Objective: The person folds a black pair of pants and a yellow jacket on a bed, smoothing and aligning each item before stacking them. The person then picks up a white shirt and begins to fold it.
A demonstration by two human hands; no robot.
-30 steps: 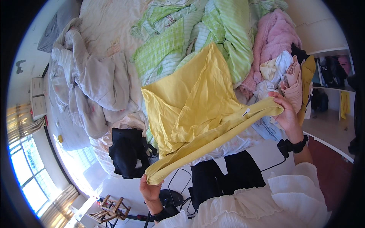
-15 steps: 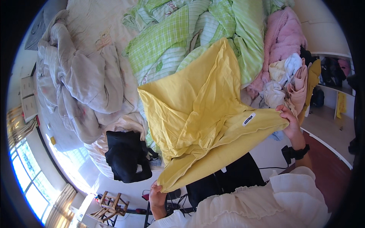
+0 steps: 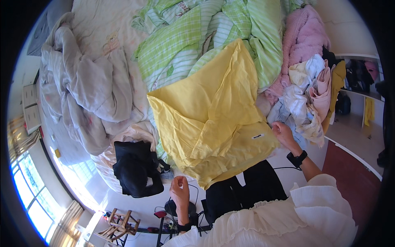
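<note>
A creased yellow garment (image 3: 210,119) lies spread over the near edge of the bed, a small white label by its lower edge. It covers part of the green bedding (image 3: 175,45). Just left of its lower edge is my left hand (image 3: 180,190), fingers curled in and nothing seen in them. My right hand (image 3: 282,133) is at the garment's right edge, its fingers curled too; I see no cloth in its grip. A folded black garment (image 3: 133,164) sits on the bed to the left of the yellow one.
A rumpled grey blanket (image 3: 94,86) is heaped on the left. To the right are a pink fleece blanket (image 3: 304,35) and a pile of light-coloured clothes (image 3: 298,96). White shelves (image 3: 354,111) stand beyond them. On the floor at lower left is a wooden chair (image 3: 119,224).
Both hands have let go of the yellow garment's lower edge. That edge has dropped onto the bed edge and my lap. My right hand has come down and left; my left has risen slightly.
</note>
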